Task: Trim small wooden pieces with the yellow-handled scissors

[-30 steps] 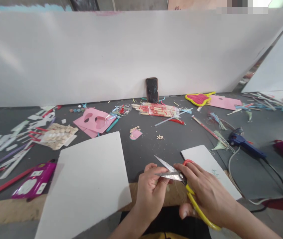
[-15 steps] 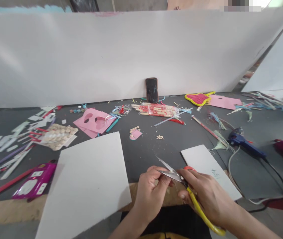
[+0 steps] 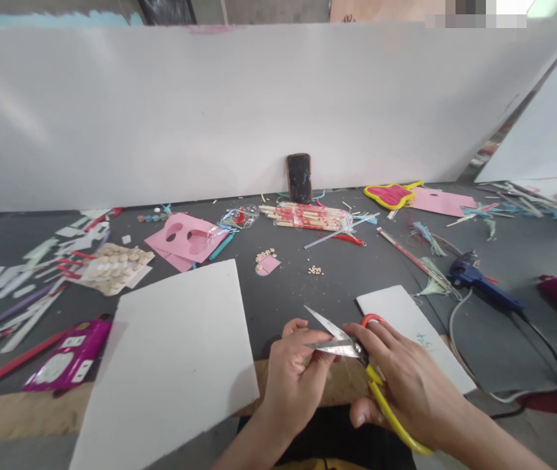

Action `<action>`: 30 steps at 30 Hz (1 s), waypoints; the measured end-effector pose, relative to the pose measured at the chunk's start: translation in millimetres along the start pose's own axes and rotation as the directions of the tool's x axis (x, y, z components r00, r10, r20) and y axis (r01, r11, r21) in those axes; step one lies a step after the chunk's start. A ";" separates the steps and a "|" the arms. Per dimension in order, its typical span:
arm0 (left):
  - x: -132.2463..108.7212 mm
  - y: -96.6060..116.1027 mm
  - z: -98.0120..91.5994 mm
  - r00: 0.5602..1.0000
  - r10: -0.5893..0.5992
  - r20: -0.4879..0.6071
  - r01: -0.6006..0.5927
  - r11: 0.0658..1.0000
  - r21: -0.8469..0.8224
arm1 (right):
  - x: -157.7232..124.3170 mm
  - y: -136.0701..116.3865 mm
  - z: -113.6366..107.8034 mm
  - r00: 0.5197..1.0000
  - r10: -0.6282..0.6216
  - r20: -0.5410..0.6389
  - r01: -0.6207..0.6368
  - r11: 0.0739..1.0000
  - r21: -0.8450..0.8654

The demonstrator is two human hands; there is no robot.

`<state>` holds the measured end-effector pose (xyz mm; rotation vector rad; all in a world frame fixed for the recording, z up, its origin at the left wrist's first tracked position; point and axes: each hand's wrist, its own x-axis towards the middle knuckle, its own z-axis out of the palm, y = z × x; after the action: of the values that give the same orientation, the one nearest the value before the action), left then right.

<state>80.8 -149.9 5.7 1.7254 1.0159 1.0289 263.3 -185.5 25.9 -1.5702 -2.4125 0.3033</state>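
My right hand [image 3: 400, 375] is closed around the yellow and red handles of a pair of scissors [image 3: 357, 349], whose blades are spread and point left. One blade crosses the fingertips of my left hand [image 3: 298, 365]. That hand is curled in a pinch at the table's front edge; whatever is between its fingers is too small or hidden to name. Beyond the hands, a small pink and grey heart-shaped piece [image 3: 267, 264] lies with tiny pale beads along its edge. A little pile of similar beads [image 3: 316, 269] lies to its right.
White foam boards flank my hands, a large one [image 3: 185, 352] on the left and a smaller one [image 3: 413, 326] on the right. A blue glue gun [image 3: 486, 284] with its cord lies at right. A phone [image 3: 299, 177] leans on the back panel behind wrapped sticks [image 3: 308, 217].
The scissor blades have shifted slightly left over my left fingertips. My right thumb has moved lower, with the yellow handle swung a little. My left hand has barely moved.
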 end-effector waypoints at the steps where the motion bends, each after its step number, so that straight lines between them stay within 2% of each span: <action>1: 0.5 0.0 -0.7 1.000 -0.002 0.011 0.002 1.000 0.006 | 0.0 0.3 0.6 1.000 -0.007 -0.007 0.007 1.000 0.016; 5: 2.2 1.9 -3.0 0.998 -0.012 0.056 0.012 1.000 0.007 | -1.1 2.8 3.6 0.999 -0.033 -0.017 0.034 0.997 0.073; 8: 1.4 3.8 -2.3 0.997 -0.028 0.065 0.028 1.000 -0.004 | -2.7 3.8 4.4 0.999 -0.037 0.018 0.036 0.997 0.072; 13: -0.4 3.9 2.3 0.997 -0.066 0.041 0.068 0.997 -0.041 | -3.8 3.1 5.1 0.998 0.001 0.061 -0.007 0.996 0.089; 17: 1.0 1.6 3.7 0.999 -0.051 0.016 0.052 0.998 -0.027 | -3.1 3.8 6.1 0.998 -0.007 0.054 0.000 0.992 0.124; 21: 1.1 -1.1 3.8 1.000 -0.028 -0.008 0.028 0.999 -0.023 | -2.4 4.6 4.2 0.995 -0.001 0.098 -0.011 0.992 0.122; 27: 1.5 -3.2 5.0 0.999 -0.044 0.001 0.043 0.996 -0.078 | 2.2 2.5 -1.5 0.978 0.033 0.206 -0.069 0.983 0.169; 30: 3.8 -2.7 2.9 0.997 -0.070 0.020 0.072 0.989 -0.132 | 6.2 1.8 -4.5 0.983 0.040 0.181 -0.063 0.990 0.123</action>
<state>84.3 -146.4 3.3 1.5761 0.9706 1.0137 263.9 -178.9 30.2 -1.6121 -2.4283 0.6218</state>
